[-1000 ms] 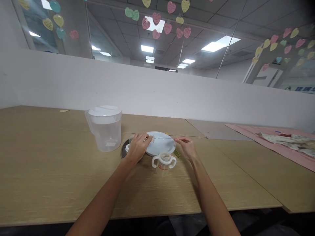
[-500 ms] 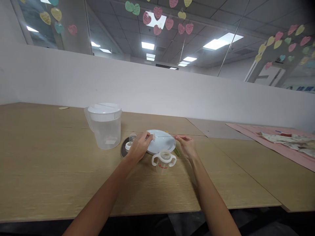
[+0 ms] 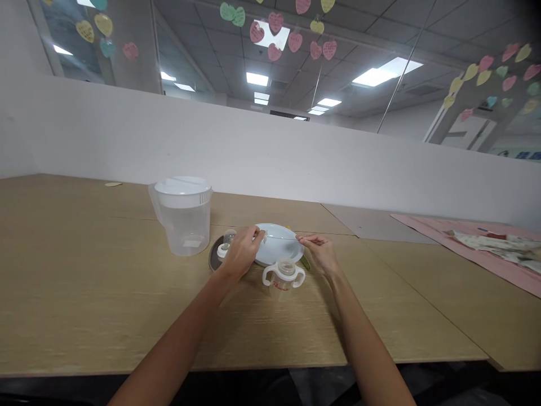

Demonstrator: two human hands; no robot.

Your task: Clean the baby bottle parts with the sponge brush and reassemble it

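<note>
Pinching a thin stick (image 3: pixel 282 238) in our right hand (image 3: pixel 322 254) and a pale piece (image 3: pixel 265 237) in our left hand (image 3: pixel 242 249), we hold both over the bowl (image 3: pixel 276 252), behind the cup (image 3: pixel 282 282). The jug (image 3: pixel 186 223) stands left of the tray (image 3: pixel 214 260).

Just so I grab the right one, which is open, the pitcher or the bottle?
The two-handled bottle, just in front of the white bowl: its neck is uncapped, while the pitcher wears a white lid.
</note>
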